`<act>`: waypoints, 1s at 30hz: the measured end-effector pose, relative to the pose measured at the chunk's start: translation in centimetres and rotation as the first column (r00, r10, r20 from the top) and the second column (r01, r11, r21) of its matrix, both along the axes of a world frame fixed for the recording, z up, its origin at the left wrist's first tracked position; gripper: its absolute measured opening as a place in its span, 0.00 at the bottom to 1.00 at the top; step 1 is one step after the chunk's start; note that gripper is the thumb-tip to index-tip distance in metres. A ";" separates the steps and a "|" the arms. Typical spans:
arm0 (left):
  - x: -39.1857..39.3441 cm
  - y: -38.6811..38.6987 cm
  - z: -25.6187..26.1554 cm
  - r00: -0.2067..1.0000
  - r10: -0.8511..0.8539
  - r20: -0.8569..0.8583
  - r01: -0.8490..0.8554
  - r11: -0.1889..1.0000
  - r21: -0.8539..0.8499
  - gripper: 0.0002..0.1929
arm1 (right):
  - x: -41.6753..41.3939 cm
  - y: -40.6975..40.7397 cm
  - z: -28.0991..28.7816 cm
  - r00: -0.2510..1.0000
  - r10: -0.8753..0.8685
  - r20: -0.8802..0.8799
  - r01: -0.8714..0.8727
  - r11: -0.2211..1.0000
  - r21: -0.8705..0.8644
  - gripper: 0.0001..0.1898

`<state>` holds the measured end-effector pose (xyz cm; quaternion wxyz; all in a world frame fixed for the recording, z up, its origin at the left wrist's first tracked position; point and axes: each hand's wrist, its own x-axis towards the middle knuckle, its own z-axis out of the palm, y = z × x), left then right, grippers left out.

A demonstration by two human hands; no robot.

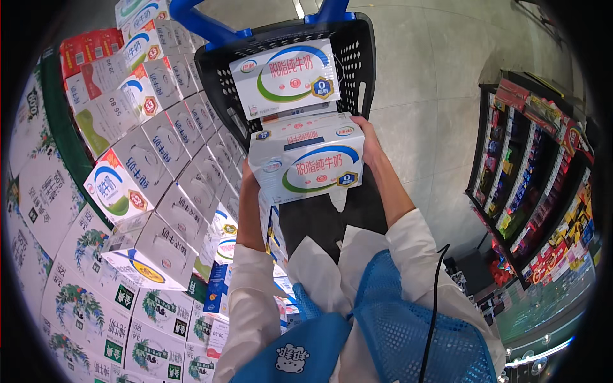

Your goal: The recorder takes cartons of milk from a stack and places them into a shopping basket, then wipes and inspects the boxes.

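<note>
Between my two hands is a white cardboard case of milk [313,167], printed with a blue and green oval and held level in front of my body. My left hand [249,173] presses its left end, mostly hidden behind the box edge. At the right end, my right hand [368,139] wraps the side with its fingers near the top corner. Just beyond stands a black plastic shopping basket cart [366,57] with perforated walls and a blue frame [328,12]. A matching milk case [287,79] leans inside it, and another box [299,114] shows partly below that.
Stacked milk cases [158,148] rise close on my left, with price cards [107,115] among them. More cases with plant prints [81,301] stand behind a dark green edge [72,129]. A snack shelf [522,177] is on the right, across the grey tiled floor [416,115].
</note>
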<state>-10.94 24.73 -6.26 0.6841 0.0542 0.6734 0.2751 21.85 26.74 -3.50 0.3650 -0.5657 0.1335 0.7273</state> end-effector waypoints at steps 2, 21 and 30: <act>-0.6 0.3 -1.1 0.999 0.035 0.015 -0.034 0.998 -0.052 0.15 | -0.3 0.4 -0.4 0.999 0.045 0.024 -0.043 0.996 -0.078 0.24; -1.1 1.0 -8.6 0.972 0.161 0.173 -0.148 0.985 -0.087 0.25 | -1.2 -0.8 -10.6 0.972 0.155 0.175 -0.135 0.983 -0.122 0.25; -2.5 -2.8 -5.8 0.996 -0.015 -0.091 0.009 0.998 -0.060 0.28 | -5.4 -2.8 -5.7 0.366 0.623 0.691 -0.574 0.736 -0.359 0.32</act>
